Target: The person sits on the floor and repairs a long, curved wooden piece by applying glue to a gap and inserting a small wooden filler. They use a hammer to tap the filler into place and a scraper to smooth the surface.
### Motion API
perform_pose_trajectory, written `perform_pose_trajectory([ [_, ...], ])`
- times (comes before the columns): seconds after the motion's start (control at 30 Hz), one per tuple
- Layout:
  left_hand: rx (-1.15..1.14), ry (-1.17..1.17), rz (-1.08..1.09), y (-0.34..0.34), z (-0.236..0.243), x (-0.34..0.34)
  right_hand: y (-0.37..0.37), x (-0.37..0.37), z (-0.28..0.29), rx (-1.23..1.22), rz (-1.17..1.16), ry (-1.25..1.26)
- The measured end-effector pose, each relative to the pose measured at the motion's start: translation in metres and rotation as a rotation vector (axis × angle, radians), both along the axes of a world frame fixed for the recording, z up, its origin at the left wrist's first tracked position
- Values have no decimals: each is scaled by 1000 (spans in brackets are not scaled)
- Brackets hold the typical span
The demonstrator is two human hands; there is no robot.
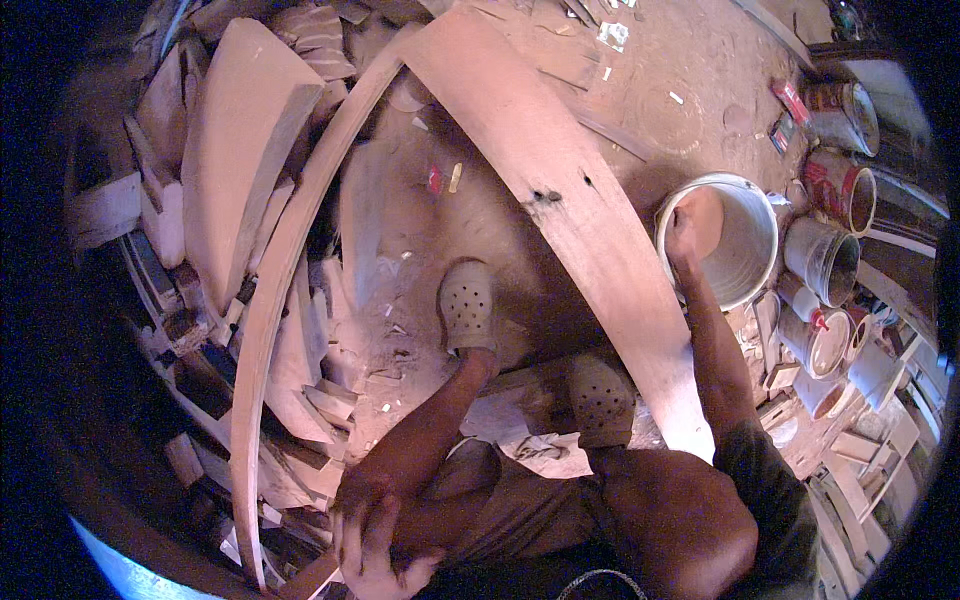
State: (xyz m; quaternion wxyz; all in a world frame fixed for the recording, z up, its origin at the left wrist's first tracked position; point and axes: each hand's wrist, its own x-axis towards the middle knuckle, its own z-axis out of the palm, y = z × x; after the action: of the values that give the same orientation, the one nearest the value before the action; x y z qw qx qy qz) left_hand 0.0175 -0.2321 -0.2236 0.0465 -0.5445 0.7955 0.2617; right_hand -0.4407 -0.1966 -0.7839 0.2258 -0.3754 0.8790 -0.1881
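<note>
A large arched wooden frame lies on the dusty floor, made of a wide curved plank [560,200] and a thin curved strip [270,310] that meet at the top. My right hand [683,238] reaches over the plank into a white bucket [765,215] and holds a flat reddish-brown piece [703,212] inside its rim. My left hand [378,545] is at the bottom left beside my knee, its fingers closed around the lower end of the thin strip. My two feet in perforated clogs [468,305] [600,400] stand inside the arch.
Several open paint cans and tubs [840,195] crowd the floor right of the bucket. Thick wooden slabs [235,150] and offcuts [320,400] are piled on the left. Small scraps and wrappers [612,35] litter the floor beyond the arch.
</note>
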Motion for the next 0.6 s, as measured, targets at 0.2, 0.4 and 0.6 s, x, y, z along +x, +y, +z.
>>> perform_pose_trajectory([
  [0.2,-36,64,7,2,-6,-6,15,-32,3,84,-21,52],
  [0.4,27,40,60,5,1,0,-12,1,42,185,-40,-35],
  [0.6,10,52,52,4,-4,-5,-1,-18,20,187,39,29],
])
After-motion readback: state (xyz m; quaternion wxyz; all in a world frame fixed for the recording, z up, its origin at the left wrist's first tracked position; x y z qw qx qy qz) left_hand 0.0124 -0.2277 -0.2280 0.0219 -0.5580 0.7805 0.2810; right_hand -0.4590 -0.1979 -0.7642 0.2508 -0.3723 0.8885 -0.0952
